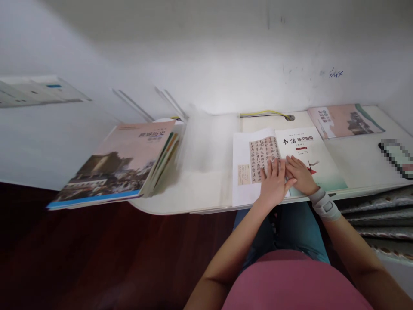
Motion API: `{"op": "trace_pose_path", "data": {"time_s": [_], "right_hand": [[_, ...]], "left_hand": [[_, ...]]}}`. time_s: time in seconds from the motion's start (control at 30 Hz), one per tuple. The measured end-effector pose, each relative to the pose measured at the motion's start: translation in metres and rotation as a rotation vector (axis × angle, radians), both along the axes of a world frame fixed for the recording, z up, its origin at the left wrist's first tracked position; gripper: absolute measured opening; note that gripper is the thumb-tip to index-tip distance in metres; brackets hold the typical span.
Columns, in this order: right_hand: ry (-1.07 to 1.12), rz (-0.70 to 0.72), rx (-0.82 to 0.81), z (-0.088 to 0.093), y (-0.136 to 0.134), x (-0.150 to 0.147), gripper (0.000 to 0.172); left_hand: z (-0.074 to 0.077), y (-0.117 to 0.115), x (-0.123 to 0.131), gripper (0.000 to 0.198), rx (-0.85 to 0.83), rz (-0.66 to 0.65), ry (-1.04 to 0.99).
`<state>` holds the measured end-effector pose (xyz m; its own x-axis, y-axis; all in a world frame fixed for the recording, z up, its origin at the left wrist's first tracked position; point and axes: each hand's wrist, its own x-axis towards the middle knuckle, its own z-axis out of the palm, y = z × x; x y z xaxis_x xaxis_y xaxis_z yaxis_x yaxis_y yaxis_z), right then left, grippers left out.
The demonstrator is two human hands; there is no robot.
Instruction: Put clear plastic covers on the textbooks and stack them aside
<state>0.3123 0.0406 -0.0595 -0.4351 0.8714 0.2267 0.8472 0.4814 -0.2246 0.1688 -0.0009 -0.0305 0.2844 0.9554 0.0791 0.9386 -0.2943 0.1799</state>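
A calligraphy workbook lies open on the white desk, its left page showing columns of brush writing and its right page a printed title. My left hand rests flat on the left page near the fold, fingers stretched out. Close beside it, my right hand lies on the lower part of the title page with its fingers extended; the thumbs meet near the fold. Neither hand grips anything. A grey band is on my right wrist.
A stack of books with a world history book on top overhangs the desk's left front edge. Another thin book lies at the back right. A phone-like object, partly pixelated, sits far right. Yellow cable enters a hole by the wall.
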Motion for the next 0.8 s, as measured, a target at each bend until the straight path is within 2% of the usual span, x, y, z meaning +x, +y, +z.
{"op": "trace_pose_path", "data": {"time_s": [0.13,0.23,0.37,0.8], "right_hand": [[0.050,-0.027,0.029,-0.001,0.000,-0.002,0.048],[0.050,-0.040,0.045,0.000,-0.001,-0.004,0.049],[0.035,-0.054,0.049,0.001,-0.002,-0.006,0.049],[0.002,-0.065,0.074,0.001,-0.003,-0.007,0.050]], "left_hand": [[-0.013,-0.003,-0.004,0.074,0.011,0.051,0.054],[-0.018,-0.010,-0.005,0.077,0.031,0.035,0.093],[-0.018,-0.014,-0.004,0.079,0.035,0.014,0.102],[-0.014,-0.012,-0.018,0.079,-0.024,0.103,0.114]]}}
